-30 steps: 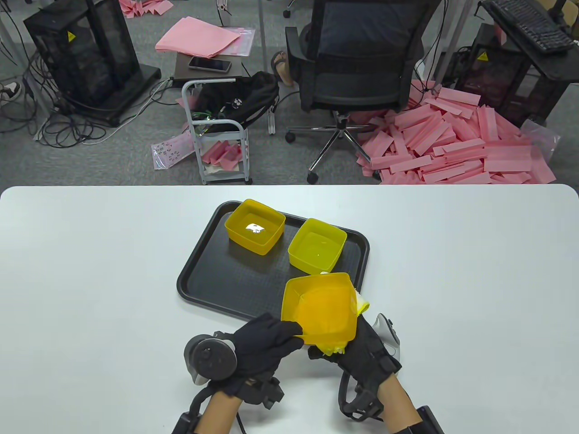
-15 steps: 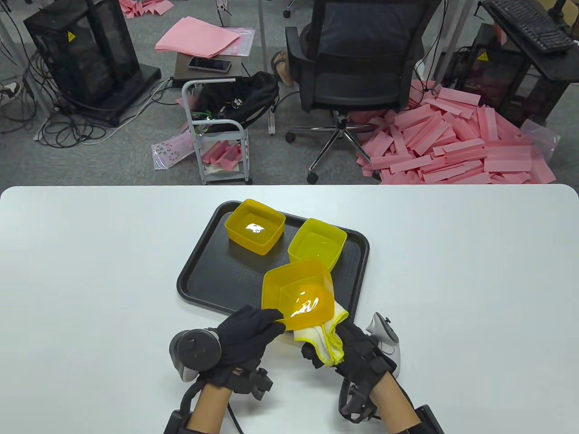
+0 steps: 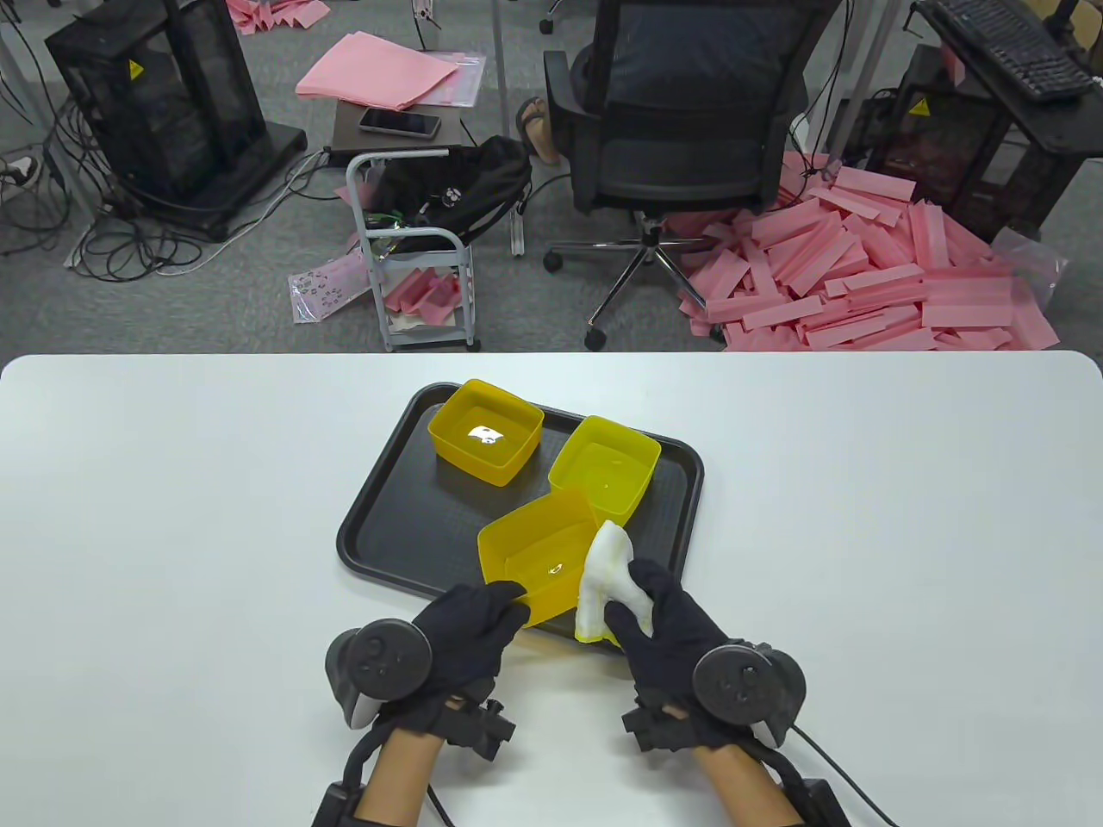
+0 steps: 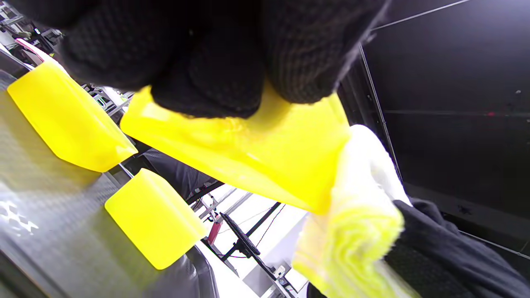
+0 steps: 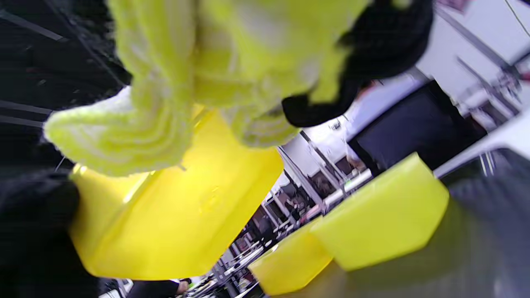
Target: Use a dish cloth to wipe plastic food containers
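The left hand (image 3: 461, 633) pinches the near rim of a yellow container (image 3: 539, 556), fingers curled over its edge, holding it above the near edge of the black tray (image 3: 388, 525). The right hand (image 3: 668, 624) grips a bunched white-and-yellow dish cloth (image 3: 603, 577) and presses it against the container's right wall. Two more yellow containers (image 3: 487, 439) (image 3: 603, 469) sit at the tray's far side, well apart from both hands.

A yellow container (image 3: 539, 556) is gripped over the tray's near edge, a bunched white-and-yellow dish cloth (image 3: 603, 581) against its right wall.
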`<action>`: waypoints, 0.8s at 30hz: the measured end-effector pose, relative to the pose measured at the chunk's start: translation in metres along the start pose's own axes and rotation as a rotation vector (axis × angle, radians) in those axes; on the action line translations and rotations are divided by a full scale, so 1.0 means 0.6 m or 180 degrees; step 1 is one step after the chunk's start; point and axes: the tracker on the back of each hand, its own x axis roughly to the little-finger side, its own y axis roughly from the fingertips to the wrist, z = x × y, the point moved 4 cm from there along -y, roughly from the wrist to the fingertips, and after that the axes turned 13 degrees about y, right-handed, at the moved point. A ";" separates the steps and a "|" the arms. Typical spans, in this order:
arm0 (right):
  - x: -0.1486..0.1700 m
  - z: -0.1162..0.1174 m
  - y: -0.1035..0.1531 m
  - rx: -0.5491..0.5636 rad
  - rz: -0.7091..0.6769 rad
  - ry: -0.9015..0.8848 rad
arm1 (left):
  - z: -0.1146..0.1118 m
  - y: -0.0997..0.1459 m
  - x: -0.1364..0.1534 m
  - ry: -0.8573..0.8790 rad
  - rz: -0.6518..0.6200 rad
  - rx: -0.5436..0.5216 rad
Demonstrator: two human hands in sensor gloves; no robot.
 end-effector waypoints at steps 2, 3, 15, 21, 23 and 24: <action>-0.016 0.001 0.001 -0.0010 -0.0138 0.0170 | -0.002 0.000 -0.006 -0.0010 0.0023 0.0005; -0.023 0.003 0.002 -0.0024 -0.0204 0.0232 | -0.005 0.001 -0.007 -0.0039 0.0054 0.0005; -0.036 0.013 0.001 -0.0078 -0.0285 0.0334 | -0.013 0.001 -0.006 0.0013 0.0212 0.0066; -0.034 0.005 0.003 -0.0044 -0.0316 0.0510 | -0.023 0.000 -0.010 -0.0020 0.0228 0.0106; -0.055 0.012 0.008 -0.0083 -0.0502 0.0622 | -0.025 0.001 -0.009 -0.0016 0.0245 0.0103; -0.064 0.016 0.011 -0.0112 -0.0572 0.0639 | -0.026 0.001 -0.008 -0.0002 0.0267 0.0105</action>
